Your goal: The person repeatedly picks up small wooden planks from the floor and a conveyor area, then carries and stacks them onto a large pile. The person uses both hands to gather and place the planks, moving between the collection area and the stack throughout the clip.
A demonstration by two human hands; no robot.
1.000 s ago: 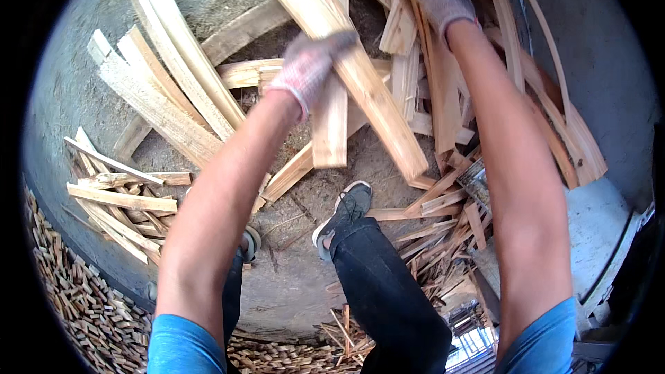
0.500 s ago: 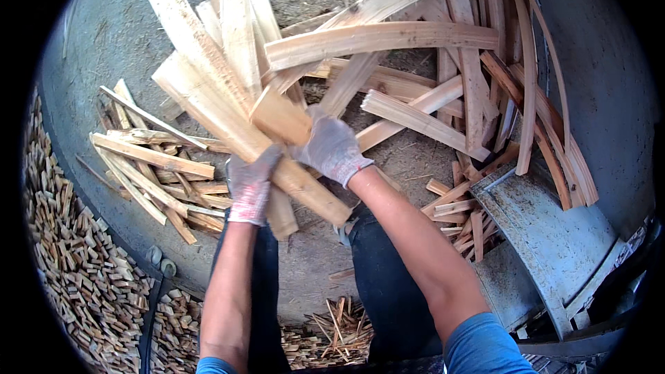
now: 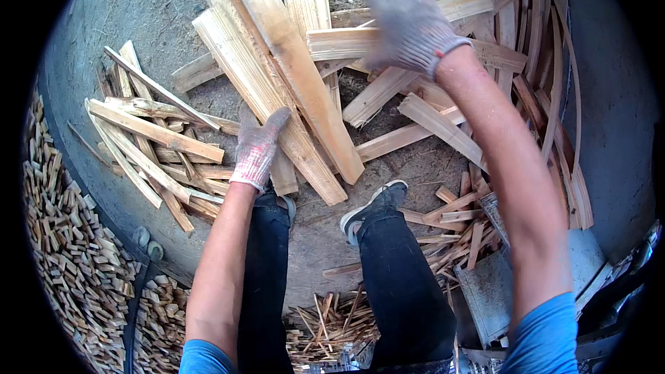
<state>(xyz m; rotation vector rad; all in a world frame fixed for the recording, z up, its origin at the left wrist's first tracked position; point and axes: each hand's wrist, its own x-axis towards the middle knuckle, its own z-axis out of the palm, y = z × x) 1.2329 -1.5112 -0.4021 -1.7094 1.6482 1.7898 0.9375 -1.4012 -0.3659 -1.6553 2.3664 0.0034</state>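
My left hand [image 3: 258,144], in a grey work glove with a pale cuff, grips a bundle of long wooden planks [image 3: 253,79] by their near ends, thumb on top. A smoother, tan plank [image 3: 298,62] lies along the bundle's right side, tilted the same way. My right hand [image 3: 410,26], gloved alike and slightly blurred, has its fingers spread. It is over a curved plank [image 3: 338,44] in the loose pile at the far right; whether it touches that plank I cannot tell. Other rough slats [image 3: 443,128] lie crossed below it.
A bunch of thin sticks [image 3: 163,142] lies on the floor at left. Small cut wood pieces [image 3: 76,256] are heaped at lower left. Long bent strips [image 3: 554,97] lean at the right, above a grey metal sheet [image 3: 495,291]. My shoe [image 3: 370,208] stands beside scattered offcuts [image 3: 457,215].
My right hand has left the bundle and moved far and right, opening over the pile. The short block by it no longer shows there. My left hand still holds the bundle.
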